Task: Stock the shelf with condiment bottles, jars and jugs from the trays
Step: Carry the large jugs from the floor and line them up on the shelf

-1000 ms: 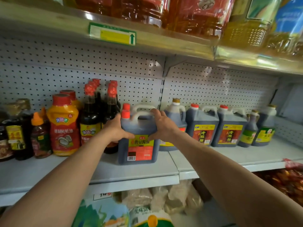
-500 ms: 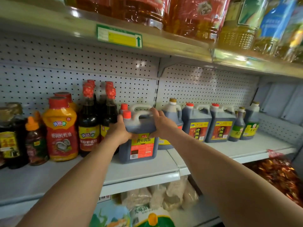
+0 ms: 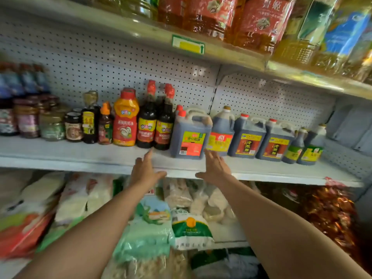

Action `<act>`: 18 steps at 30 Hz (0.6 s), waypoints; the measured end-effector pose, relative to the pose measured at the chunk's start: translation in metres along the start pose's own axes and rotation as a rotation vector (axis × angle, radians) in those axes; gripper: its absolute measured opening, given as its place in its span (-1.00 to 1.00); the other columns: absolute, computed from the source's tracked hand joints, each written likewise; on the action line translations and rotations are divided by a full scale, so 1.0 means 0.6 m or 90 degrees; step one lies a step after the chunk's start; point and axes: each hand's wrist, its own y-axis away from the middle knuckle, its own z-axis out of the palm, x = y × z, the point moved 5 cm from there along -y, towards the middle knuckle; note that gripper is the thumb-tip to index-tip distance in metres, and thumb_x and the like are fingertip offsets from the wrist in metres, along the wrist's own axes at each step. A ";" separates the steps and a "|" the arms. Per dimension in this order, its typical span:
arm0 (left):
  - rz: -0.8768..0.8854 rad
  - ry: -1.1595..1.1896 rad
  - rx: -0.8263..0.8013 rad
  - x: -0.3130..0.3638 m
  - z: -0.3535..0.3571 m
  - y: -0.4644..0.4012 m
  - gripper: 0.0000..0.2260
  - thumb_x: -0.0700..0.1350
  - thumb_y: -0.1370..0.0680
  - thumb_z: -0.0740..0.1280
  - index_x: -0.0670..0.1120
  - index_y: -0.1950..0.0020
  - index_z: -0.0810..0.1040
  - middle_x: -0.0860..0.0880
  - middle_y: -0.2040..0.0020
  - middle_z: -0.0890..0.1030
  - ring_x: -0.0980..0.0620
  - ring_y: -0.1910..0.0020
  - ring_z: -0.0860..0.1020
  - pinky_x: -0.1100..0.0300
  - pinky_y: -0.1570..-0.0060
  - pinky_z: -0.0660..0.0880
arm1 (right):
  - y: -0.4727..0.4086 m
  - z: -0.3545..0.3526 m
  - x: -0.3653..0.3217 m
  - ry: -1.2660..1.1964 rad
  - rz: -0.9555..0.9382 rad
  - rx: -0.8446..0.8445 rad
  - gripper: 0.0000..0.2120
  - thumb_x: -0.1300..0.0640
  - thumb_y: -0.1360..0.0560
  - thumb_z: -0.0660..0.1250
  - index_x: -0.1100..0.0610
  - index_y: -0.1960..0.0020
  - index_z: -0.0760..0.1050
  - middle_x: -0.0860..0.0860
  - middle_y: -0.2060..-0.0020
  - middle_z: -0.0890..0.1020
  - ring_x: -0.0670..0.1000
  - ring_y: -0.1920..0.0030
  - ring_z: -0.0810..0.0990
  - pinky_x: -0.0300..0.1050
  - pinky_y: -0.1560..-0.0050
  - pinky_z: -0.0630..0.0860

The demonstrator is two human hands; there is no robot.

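Hovering spread, gripping nothing: left hand (image 3: 144, 172), right hand (image 3: 216, 169); soy jug (image 3: 190, 135) upright on shelf (image 3: 80, 158) just beyond fingertips.

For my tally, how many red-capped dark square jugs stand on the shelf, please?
4 jugs: front one centre, one behind it, two further right; more may be hidden.
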 end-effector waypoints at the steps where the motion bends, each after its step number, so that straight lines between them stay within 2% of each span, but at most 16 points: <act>1: -0.007 -0.011 -0.004 -0.011 -0.007 0.031 -0.18 0.08 -0.41 0.54 0.07 -0.56 0.18 -0.18 -0.36 0.36 -0.21 -0.30 0.44 0.02 -0.16 0.42 | 0.025 0.007 -0.008 -0.003 -0.019 -0.007 -0.06 -0.10 -0.43 0.51 0.02 -0.61 0.03 0.11 -0.51 0.23 0.20 -0.48 0.28 0.09 -0.38 0.35; 4: -0.034 -0.041 -0.017 -0.040 -0.017 0.121 -0.23 0.05 -0.40 0.56 0.07 -0.51 0.25 -0.17 -0.35 0.37 -0.19 -0.27 0.44 0.10 -0.07 0.42 | 0.094 0.038 -0.023 -0.021 -0.061 -0.043 -0.16 -0.10 -0.44 0.49 -0.04 -0.57 0.13 0.09 -0.49 0.29 0.19 -0.46 0.30 0.11 -0.36 0.40; 8: -0.065 -0.122 -0.013 -0.083 -0.007 0.234 -0.29 0.06 -0.35 0.59 0.08 -0.42 0.35 -0.14 -0.31 0.38 -0.19 -0.26 0.42 -0.01 -0.18 0.47 | 0.187 0.102 -0.026 -0.036 -0.079 -0.090 -0.15 -0.17 -0.40 0.52 -0.03 -0.55 0.18 0.08 -0.48 0.32 0.18 -0.45 0.30 0.08 -0.35 0.40; 14: -0.113 -0.238 -0.068 -0.170 0.041 0.379 -0.32 0.14 -0.38 0.55 0.14 -0.42 0.35 -0.09 -0.31 0.39 -0.17 -0.29 0.37 -0.03 -0.20 0.44 | 0.320 0.214 -0.023 -0.055 -0.107 -0.169 -0.16 -0.18 -0.40 0.52 -0.03 -0.54 0.21 0.07 -0.48 0.33 0.16 -0.44 0.32 0.06 -0.34 0.39; 18: -0.125 -0.243 -0.106 -0.222 0.082 0.424 -0.31 0.18 -0.39 0.53 0.14 -0.44 0.34 -0.09 -0.36 0.38 -0.18 -0.31 0.39 -0.01 -0.19 0.41 | 0.373 0.285 -0.009 -0.070 -0.083 -0.226 -0.16 -0.19 -0.39 0.52 -0.05 -0.54 0.21 0.05 -0.47 0.34 0.14 -0.46 0.31 0.08 -0.37 0.39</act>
